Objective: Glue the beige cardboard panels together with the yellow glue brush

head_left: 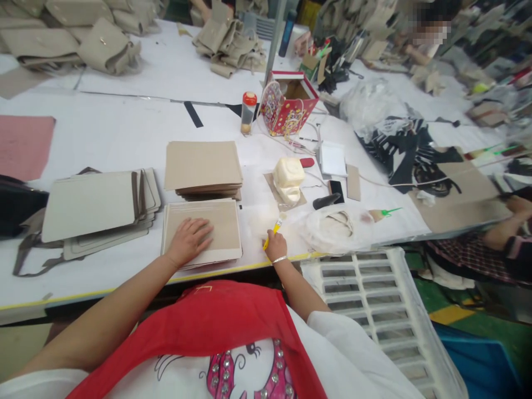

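Note:
My left hand [189, 241] lies flat with fingers spread on the near stack of beige panels [224, 224] at the table's front edge. Closed around a yellow-handled brush [273, 234], my right hand [276, 245] rests just right of that stack, the bristles pointing away from me. Behind the near stack is another pile of tan panels [201, 166]. To the left lies a stack of light grey panels [89, 205] with dark brown edges. A cream-coloured container [288, 173] stands on a brown piece beyond the brush.
A clear plastic bag [332, 228], a phone [336, 192] and a green-tipped bottle [383, 213] lie to the right. Farther back stand a red-lidded jar [248, 113] and a red patterned bag [291, 105]. A white slatted rack [369, 288] adjoins the table; other people sit at right and back.

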{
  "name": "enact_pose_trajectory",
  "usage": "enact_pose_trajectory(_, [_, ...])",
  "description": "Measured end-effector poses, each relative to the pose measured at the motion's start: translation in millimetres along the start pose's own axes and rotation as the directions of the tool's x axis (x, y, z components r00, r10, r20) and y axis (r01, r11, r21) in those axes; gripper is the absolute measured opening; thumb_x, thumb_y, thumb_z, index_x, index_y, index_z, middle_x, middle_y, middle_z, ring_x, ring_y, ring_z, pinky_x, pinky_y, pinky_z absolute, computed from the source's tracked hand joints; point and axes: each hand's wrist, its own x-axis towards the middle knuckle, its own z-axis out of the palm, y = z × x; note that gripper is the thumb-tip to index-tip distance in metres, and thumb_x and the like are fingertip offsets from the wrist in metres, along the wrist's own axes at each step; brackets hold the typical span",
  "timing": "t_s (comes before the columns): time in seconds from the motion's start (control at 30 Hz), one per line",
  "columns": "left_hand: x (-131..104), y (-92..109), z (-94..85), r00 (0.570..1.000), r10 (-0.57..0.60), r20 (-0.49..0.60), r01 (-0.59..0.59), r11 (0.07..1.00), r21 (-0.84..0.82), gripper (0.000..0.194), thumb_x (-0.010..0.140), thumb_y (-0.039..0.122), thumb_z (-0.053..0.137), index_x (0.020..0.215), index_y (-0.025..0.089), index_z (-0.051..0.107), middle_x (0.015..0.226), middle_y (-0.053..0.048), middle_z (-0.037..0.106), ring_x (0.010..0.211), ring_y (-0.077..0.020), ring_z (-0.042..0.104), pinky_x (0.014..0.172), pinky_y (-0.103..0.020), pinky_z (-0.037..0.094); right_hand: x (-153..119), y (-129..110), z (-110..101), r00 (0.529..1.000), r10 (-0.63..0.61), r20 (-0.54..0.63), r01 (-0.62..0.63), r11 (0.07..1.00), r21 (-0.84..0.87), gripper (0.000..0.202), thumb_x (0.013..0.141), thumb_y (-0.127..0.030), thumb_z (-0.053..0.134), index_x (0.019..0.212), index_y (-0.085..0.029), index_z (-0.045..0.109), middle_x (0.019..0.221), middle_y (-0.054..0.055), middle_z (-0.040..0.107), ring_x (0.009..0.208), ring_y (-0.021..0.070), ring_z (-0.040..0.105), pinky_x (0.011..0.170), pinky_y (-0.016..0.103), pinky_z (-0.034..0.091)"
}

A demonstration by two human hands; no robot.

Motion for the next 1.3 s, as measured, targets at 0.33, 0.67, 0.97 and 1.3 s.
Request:
enact_pose_trajectory(0.33, [1,1,-5.8,1.000,-0.008,0.011,0.009,0.999,-0.054,0.036,0.085,0.040,0.046,0.113,0.022,0.059,0.122,-0.009,0.055,0.115,-0.0242,0.046,0.104,-0.048,0.025,11,14,-21,0.995,0.066,-0.069,-0.048,0.970,0.240,0.027,0.090,-0.024,0.035,0.113,-0.017,0.048,0.082,0.004,0.063,0.070,0.0145,0.055,0.063,0.023,0.034])
enact_pose_trajectory(0.67, [-1,-3,-9.0,0.999,0.022,0.042,-0.020,0.999,-0.043,0.038,0.087,0.039,0.043,0.117,0.021,0.057,0.125,-0.010,0.054,0.118,-0.0245,0.044,0.105,-0.048,0.024,-5,-19,21,0.982,-0.104,-0.159,0.103,0.995,-0.017,0.025,0.085,-0.022,0.046,0.108,-0.014,0.053,0.079,0.009,0.058,0.078,0.0190,0.051,0.068,0.027,0.035])
enact_pose_trajectory(0.97, [-11,-7,-9.4,0.998,0.009,0.056,-0.005,0.998,-0.060,0.038,0.088,0.038,0.043,0.120,0.021,0.055,0.129,-0.009,0.052,0.122,-0.0246,0.042,0.108,-0.049,0.019,-1,-17,2,0.966,0.018,-0.257,0.035,0.979,0.201,0.030,0.090,-0.028,0.035,0.107,-0.015,0.057,0.072,0.006,0.060,0.067,0.0161,0.054,0.061,0.025,0.036])
enact_pose_trajectory(1.3, [59,48,-35.8,0.972,-0.174,0.157,0.232,0.599,-0.766,0.071,0.071,0.042,0.063,0.132,0.017,0.037,0.134,-0.014,0.043,0.121,-0.0232,0.043,0.094,-0.037,0.040,-14,-69,-137,0.960,0.156,-0.232,0.185,0.268,0.946,0.029,0.076,-0.035,0.058,0.097,-0.021,0.044,0.067,-0.003,0.061,0.063,0.0123,0.057,0.067,0.029,0.049])
